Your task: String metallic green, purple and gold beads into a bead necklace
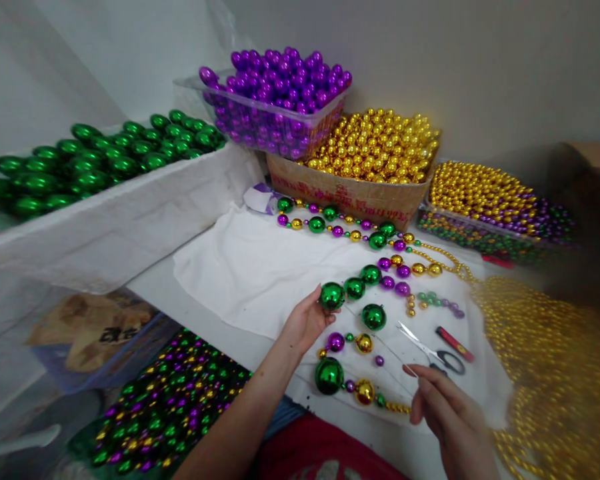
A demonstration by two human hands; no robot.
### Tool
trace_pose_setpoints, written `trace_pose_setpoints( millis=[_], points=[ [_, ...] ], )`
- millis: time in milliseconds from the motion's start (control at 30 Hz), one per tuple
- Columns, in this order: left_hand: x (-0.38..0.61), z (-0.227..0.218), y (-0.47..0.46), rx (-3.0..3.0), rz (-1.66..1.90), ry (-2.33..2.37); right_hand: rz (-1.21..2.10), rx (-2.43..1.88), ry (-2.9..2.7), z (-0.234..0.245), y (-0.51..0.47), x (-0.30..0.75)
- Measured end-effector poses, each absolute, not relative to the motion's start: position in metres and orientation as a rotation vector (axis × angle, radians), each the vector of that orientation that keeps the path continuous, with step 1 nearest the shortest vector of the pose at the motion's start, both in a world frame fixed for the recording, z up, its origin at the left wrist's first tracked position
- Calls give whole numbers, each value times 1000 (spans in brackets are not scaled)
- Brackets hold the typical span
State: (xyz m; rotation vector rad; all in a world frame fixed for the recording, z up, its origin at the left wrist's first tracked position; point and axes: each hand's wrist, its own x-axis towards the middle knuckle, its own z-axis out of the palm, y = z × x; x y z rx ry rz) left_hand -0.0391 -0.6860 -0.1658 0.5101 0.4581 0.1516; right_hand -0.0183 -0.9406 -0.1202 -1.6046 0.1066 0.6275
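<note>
My left hand [307,322] grips a shiny green ball [332,296] between thumb and fingers, above the white cloth [230,267]. A thin string [391,351] runs from beside that ball to my right hand [443,407], which pinches its end between thumb and forefinger. Right of the held ball lie two green balls in a row, and a loose green ball [374,317] sits just below them. A part-made bead strand [365,391] of green, gold and purple beads curves below my left hand. Scissors [433,351] lie partly open beyond my right fingers, beside a red cutter [455,343].
A finished-looking strand [317,225] stretches along the back of the cloth. Behind stand a white foam box [130,227] of green beads, a clear purple-bead bin [280,110] and a gold-bead carton [340,193]. Gold bead strings [555,373] heap at right; a dark blurred shape sits above.
</note>
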Motion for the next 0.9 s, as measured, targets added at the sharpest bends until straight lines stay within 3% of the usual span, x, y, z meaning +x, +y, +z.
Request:
trace_pose_setpoints(
  millis=[533, 900],
  points=[
    [-42, -166, -694, 565, 191, 378, 631, -1572, 137, -126, -939, -22],
    [-47, -157, -711, 645, 135, 146, 810, -1362, 162, -161, -945, -16]
  ],
)
